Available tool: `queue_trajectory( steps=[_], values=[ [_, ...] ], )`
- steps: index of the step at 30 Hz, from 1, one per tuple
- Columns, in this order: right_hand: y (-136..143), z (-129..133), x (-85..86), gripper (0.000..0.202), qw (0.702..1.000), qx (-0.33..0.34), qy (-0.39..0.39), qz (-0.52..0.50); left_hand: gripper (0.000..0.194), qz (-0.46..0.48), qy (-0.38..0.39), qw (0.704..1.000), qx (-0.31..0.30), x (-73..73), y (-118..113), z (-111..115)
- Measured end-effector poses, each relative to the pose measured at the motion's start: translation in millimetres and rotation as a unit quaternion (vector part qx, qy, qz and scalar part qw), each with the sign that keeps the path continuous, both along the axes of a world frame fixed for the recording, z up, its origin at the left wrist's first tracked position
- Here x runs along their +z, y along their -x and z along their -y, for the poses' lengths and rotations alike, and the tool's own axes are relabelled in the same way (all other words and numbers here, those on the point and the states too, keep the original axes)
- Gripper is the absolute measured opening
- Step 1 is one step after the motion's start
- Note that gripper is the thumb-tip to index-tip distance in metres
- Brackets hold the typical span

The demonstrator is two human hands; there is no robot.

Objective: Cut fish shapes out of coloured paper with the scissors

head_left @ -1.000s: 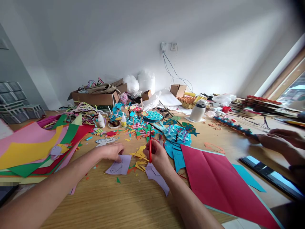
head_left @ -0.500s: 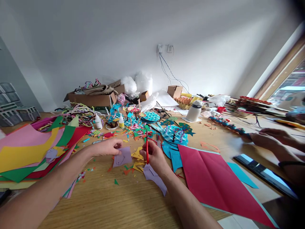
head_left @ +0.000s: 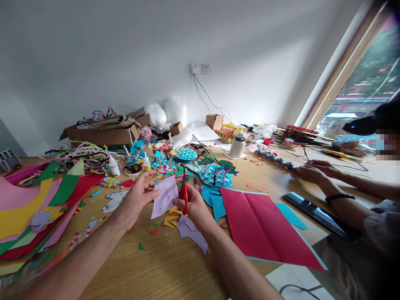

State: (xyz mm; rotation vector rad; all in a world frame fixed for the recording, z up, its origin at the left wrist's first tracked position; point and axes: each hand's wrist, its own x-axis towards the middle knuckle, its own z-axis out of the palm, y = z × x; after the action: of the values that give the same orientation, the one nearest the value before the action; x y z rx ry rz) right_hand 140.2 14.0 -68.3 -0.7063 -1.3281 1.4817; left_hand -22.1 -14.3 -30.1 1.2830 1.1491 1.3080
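A small purple paper piece [head_left: 164,196] with a drawn outline is raised above the table, its left edge pinched in my left hand [head_left: 141,193]. My right hand [head_left: 192,204] is closed on red-handled scissors [head_left: 185,196], which point up and away; its thumb is at the paper's right edge. Below the hands lie yellow scraps [head_left: 171,217] and a larger purple offcut [head_left: 192,234]. A folded dark pink sheet [head_left: 265,227] rests to the right of my right hand.
Layered coloured sheets [head_left: 28,208] lie at the left. Beyond the hands are glue bottles [head_left: 146,162], blue paper crafts [head_left: 215,175] and a white bottle [head_left: 238,146]. At the right, another person's hands [head_left: 318,171] hold a string of small blue pieces, near a black device [head_left: 318,214].
My left hand has lifted the purple piece off the table, and my right hand with the scissors is now against it. The whole view has turned to the right.
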Motion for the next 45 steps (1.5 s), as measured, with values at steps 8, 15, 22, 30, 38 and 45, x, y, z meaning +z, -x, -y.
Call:
queue_trajectory(
  steps=[8,15,22,30,38,45],
  values=[
    [-11,3,18.2,0.027,1.0,0.014,-0.011,0.012,0.039,0.145,0.129,0.972,-0.13,-8.8,5,4],
    [-12,2,48.7,0.026,0.997,0.047,-0.028,0.063,0.028,-0.047,0.091,0.991,-0.084,-3.2,0,9],
    [-8,15,47.1,0.023,0.996,-0.081,-0.029,0.021,0.024,-0.054,-0.04,0.997,0.037,6.1,-14,11],
    [2,44,35.9,0.032,0.995,-0.062,0.025,-0.073,0.025,-0.075,-0.093,0.992,0.04,6.6,-22,17],
    [-1,49,41.3,0.027,0.992,-0.114,-0.013,-0.045,0.024,-0.143,-0.066,0.988,0.002,7.2,-24,24],
    [2,56,35.5,0.029,0.987,-0.135,0.02,-0.08,0.023,-0.154,-0.104,0.98,0.069,4.0,-33,26]
  ],
)
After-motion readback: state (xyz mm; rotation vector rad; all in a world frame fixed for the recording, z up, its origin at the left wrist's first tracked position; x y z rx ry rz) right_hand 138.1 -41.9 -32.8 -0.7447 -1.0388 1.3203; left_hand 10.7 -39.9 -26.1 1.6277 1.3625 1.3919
